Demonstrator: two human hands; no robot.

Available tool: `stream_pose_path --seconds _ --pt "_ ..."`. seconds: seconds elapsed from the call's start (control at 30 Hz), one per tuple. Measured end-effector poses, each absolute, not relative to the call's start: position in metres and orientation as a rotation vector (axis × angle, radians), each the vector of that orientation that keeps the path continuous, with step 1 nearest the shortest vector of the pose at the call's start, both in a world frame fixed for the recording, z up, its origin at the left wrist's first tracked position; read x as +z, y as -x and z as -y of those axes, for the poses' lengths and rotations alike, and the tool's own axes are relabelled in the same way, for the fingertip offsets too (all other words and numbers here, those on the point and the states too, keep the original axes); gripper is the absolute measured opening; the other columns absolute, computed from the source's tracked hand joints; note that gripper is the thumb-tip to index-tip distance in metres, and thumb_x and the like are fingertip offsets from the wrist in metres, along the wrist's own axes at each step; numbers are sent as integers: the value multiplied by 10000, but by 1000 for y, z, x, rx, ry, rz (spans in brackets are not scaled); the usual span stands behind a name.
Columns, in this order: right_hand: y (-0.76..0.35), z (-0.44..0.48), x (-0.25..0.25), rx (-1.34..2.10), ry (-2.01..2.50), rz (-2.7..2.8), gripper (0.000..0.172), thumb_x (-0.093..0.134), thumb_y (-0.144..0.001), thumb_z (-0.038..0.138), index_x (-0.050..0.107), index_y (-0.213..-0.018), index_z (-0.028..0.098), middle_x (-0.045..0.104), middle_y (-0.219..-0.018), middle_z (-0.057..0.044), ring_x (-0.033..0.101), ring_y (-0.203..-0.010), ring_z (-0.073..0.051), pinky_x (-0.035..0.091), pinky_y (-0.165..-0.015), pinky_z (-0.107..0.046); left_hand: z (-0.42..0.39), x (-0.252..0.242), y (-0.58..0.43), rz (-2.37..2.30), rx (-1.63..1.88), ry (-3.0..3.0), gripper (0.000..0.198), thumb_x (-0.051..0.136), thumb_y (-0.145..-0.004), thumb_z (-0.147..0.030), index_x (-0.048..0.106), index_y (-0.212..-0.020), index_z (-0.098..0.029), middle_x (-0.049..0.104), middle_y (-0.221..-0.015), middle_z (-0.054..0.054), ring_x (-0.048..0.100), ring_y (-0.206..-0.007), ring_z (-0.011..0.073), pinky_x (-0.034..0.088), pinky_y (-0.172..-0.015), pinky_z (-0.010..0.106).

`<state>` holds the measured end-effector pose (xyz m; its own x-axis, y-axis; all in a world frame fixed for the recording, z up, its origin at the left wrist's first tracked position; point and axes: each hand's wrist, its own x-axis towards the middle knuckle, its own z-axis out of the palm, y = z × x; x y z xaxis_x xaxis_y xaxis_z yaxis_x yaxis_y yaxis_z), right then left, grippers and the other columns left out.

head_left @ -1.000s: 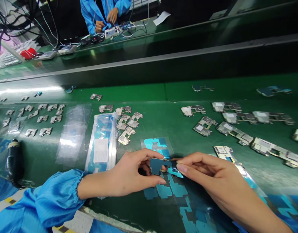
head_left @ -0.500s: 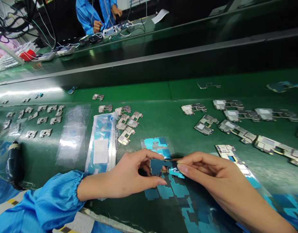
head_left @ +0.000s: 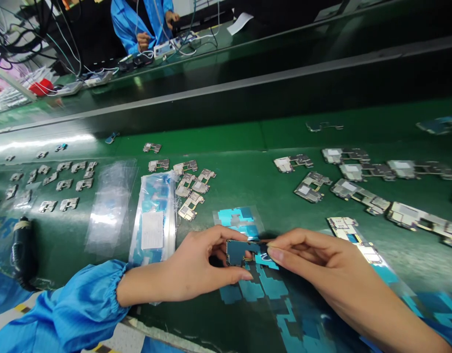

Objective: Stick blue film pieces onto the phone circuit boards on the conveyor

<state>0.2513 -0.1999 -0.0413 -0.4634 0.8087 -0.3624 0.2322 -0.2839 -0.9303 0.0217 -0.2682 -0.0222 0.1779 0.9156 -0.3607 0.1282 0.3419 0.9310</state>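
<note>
Between my two hands a small circuit board (head_left: 236,253) is held above the green bench, its dark blue face turned up. My left hand (head_left: 207,262) grips its left end, thumb below and fingers along the far edge. At the board's right end my right hand (head_left: 295,255) pinches with thumb and forefinger. A bright blue film piece (head_left: 265,260) lies against that end, partly hidden by the right fingertips. Under and beyond the hands are clear sheets bearing cut blue film shapes (head_left: 235,217). Beside my right hand a pale circuit board (head_left: 353,238) rests on another sheet.
Several boards (head_left: 362,172) lie at the right, more (head_left: 191,184) near the middle and at the left. A bag of blue film (head_left: 152,220) and clear plastic sheets (head_left: 110,211) lie left of my hands, near a black-handled tool (head_left: 23,245). Across the bench a co-worker in blue sleeves (head_left: 125,24) handles cabled devices.
Both hands keep the same grip on the board, with barely any movement. The view has shifted slightly, and the co-worker's hands have moved a little.
</note>
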Motion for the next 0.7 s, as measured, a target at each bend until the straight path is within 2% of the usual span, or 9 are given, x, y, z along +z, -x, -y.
stream_pose_path --seconds 0.27,0.53,0.7 --pt "-251 201 -39 1795 1279 1530 285 832 -776 544 813 -773 259 790 -785 -71 716 -693 -208 576 -621 -272 268 -22 -21 -1270 756 -1074 542 884 -739 -387 675 -1201 -195 730 -880 47 666 -750 184 572 -748 351" --pt "-239 199 -29 1780 1252 1473 229 833 -717 485 796 -682 262 768 -685 -56 675 -599 -175 525 -541 -247 271 -23 -21 -1287 770 -1111 499 885 -758 -353 666 -1188 -224 766 -1032 60 689 -821 186 560 -740 323" --pt "-239 200 -31 1800 1208 1454 195 807 -742 434 778 -678 252 736 -663 -33 659 -612 -172 520 -557 -259 269 -21 -21 -1354 735 -1156 475 885 -752 -359 681 -1157 -219 756 -952 41 694 -816 197 542 -725 319"
